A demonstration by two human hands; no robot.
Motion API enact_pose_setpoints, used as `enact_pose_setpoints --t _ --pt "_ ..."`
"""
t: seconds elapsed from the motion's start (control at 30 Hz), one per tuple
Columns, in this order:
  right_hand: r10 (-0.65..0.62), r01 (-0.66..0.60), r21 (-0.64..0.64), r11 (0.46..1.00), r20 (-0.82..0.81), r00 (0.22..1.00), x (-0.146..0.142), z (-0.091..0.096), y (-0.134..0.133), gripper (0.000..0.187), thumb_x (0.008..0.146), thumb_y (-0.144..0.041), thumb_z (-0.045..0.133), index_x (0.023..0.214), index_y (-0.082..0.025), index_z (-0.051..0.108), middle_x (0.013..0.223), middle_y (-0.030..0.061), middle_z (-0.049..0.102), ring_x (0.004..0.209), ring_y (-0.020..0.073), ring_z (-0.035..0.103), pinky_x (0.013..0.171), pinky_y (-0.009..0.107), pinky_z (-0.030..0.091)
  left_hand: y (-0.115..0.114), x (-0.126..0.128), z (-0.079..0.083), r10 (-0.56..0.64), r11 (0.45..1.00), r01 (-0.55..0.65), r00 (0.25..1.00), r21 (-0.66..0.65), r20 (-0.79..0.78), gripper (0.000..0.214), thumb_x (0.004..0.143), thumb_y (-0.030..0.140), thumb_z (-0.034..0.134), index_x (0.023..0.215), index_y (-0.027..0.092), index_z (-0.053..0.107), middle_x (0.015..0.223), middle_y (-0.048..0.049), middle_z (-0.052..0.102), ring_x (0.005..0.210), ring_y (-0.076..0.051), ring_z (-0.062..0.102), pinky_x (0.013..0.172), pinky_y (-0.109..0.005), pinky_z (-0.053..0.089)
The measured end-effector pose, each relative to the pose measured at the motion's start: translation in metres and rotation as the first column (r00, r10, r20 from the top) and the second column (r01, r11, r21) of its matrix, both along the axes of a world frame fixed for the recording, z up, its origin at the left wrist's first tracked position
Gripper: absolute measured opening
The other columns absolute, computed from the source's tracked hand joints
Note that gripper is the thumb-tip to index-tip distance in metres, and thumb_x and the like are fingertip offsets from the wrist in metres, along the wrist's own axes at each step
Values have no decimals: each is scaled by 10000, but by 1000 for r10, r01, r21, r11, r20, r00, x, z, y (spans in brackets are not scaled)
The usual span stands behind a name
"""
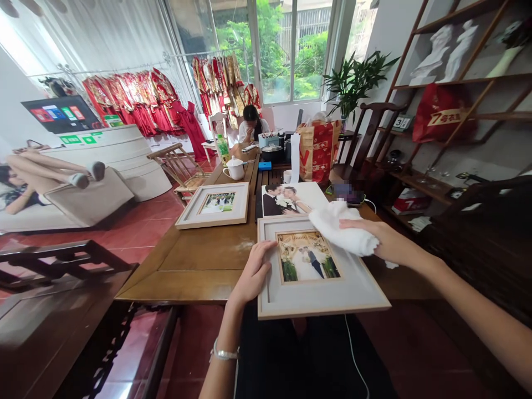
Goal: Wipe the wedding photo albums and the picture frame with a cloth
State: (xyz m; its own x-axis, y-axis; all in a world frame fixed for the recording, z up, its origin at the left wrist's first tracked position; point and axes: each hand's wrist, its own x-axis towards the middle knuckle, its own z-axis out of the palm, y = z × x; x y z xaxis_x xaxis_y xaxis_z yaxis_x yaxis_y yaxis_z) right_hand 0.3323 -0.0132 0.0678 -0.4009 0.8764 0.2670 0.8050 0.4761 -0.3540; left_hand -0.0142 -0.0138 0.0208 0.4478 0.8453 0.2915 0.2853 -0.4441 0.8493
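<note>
A light wood picture frame (pixel 320 303) with a wide pale mat and a small wedding photo (pixel 308 257) lies tilted at the table's near edge, partly overhanging it. My left hand (pixel 254 271) grips the frame's left side, its fingertips reaching over the mat to the photo's edge. Bunched under my right hand (pixel 388 241) is a white cloth (pixel 343 228), which rests on the frame's upper right corner and hides it. My right fingers are closed on the cloth and partly covered by it. Just beyond lies a larger couple's portrait (pixel 286 199), overlapped by the frame and cloth.
Another framed photo (pixel 214 206) lies left on the wooden table (pixel 187 266). Behind are a white teapot (pixel 235 168), a green-labelled bottle (pixel 223 148), a red-and-tan bag (pixel 319 149) and a phone (pixel 347 191). One person sits at the far end; another lies on a sofa (pixel 87 202).
</note>
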Motion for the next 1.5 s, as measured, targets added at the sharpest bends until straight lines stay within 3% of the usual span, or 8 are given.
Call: enact_pose_setpoints --t 0.13,0.37,0.6,0.83,0.97,1.13,1.33,1.5 --pt "-114 110 121 987 35 993 -17 -14 29 510 732 -180 485 1233 -124 562 1286 126 562 1190 301 474 1023 448 343 0 0 0 0 1000 0 1000 8 -16 481 797 84 383 1255 203 466 1333 -78 451 1322 -206 283 1146 -427 147" --pt "-90 83 64 995 124 988 -66 -24 45 729 584 -68 472 1309 -142 502 1409 122 437 1330 328 297 1064 567 187 0 0 0 -5 1000 5 1000 17 -15 467 820 97 378 1256 233 475 1330 -64 465 1321 -214 286 1141 -447 150" --pt "220 -188 -224 956 124 968 -72 -6 -38 764 620 -29 433 1354 -242 452 1427 26 413 1322 244 350 1092 500 228 1 0 -2 1 1000 -1 1000 23 -9 472 817 94 382 1254 244 479 1335 -62 458 1317 -218 294 1136 -456 166" --pt "236 -166 -513 842 74 969 -41 47 -104 623 796 -119 471 1331 -435 441 1299 -50 562 1149 242 555 901 330 500 0 0 -1 4 1000 -4 1000 17 7 460 822 97 385 1250 231 485 1329 -66 463 1314 -216 303 1141 -443 167" --pt "171 -109 -465 878 92 981 -35 35 -84 499 829 -257 500 1322 -335 494 1334 15 535 1215 282 490 1016 416 400 -1 0 0 0 1000 0 1000 15 -4 482 816 84 374 1259 244 477 1341 -62 448 1320 -202 298 1140 -444 171" --pt "114 -85 -175 981 163 980 -32 -10 -33 567 778 -232 506 1344 -204 470 1446 110 362 1346 318 266 1085 612 99 -2 0 2 3 1000 -2 1000 20 -21 484 813 83 370 1255 244 485 1340 -60 455 1329 -204 284 1142 -452 160" --pt "-192 179 95 979 150 970 -39 -25 26 618 768 -149 484 1380 -162 400 1435 135 390 1361 312 230 1083 585 175 -2 0 2 2 1000 -2 1000 17 -15 472 815 95 386 1255 236 485 1341 -61 461 1329 -221 284 1144 -455 153" --pt "-154 148 43 988 184 971 -60 -24 33 727 680 -37 501 1382 -204 413 1462 138 333 1365 375 138 1064 606 191 -2 0 1 7 1000 -7 1000 7 -17 466 819 99 387 1255 232 485 1337 -60 461 1331 -214 278 1146 -437 150"
